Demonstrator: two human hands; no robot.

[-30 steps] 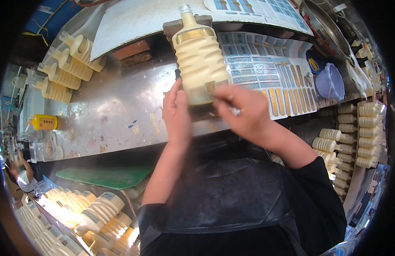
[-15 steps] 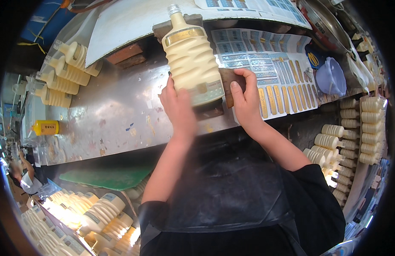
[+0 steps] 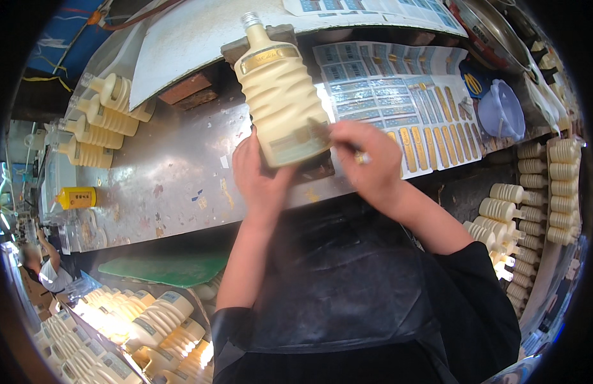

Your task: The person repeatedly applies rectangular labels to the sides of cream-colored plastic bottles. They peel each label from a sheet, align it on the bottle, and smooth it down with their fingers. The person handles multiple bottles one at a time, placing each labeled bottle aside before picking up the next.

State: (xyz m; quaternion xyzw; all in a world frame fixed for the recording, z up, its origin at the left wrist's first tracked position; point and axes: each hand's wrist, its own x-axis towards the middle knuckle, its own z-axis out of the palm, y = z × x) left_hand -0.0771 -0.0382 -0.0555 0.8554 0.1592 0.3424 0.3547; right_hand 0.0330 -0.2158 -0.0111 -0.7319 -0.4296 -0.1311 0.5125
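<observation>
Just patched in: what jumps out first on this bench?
A big ribbed cream bottle lies at the centre of the metal bench, the left hand under its base and the right hand at its lower label. Sticker sheets lie right of it; more cream bottles sit far left.

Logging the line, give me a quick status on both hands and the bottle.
Left hand steadies the cream ribbed bottle at its base. Right hand presses a label at its lower edge. Label sheets lie beside it, nothing blocking.

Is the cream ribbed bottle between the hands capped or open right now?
Open: the cream ribbed bottle lies on the metal bench with bare threaded neck showing, no cap. Left hand and right hand are at its base.
</observation>
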